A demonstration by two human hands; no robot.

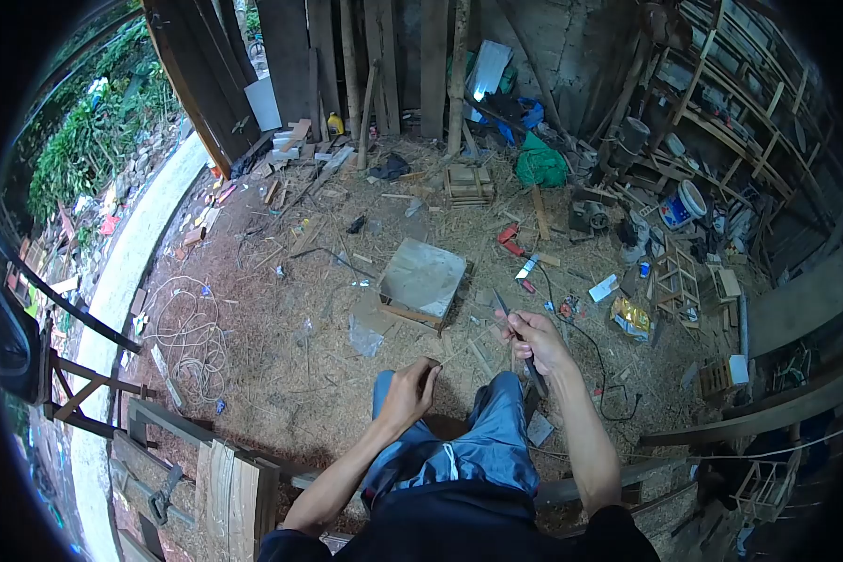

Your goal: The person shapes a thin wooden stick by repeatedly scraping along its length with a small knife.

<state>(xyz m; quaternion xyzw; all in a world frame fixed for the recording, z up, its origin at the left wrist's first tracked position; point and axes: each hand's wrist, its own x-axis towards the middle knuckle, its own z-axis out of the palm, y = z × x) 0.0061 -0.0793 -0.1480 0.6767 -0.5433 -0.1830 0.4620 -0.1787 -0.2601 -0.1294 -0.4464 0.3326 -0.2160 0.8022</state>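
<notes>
My right hand [538, 339] is closed around a long, thin dark tool [537, 377], held over my right knee. Its narrow end points forward and its other end sticks out below my fingers; I cannot tell its exact kind. Over my left knee rests my left hand [408, 391], fingers curled in, with nothing visible in it. In front of my knees, on the ground, sits a low wooden box [412, 313] with a flat grey top [424, 274].
A red power tool [510, 240] and a dark cord [598, 351] lie ahead on the right. A gold packet [630, 318], a white bucket [690, 200] and a green bundle [540, 161] are farther off. Coiled string [192, 337] lies left. Shavings cover the floor.
</notes>
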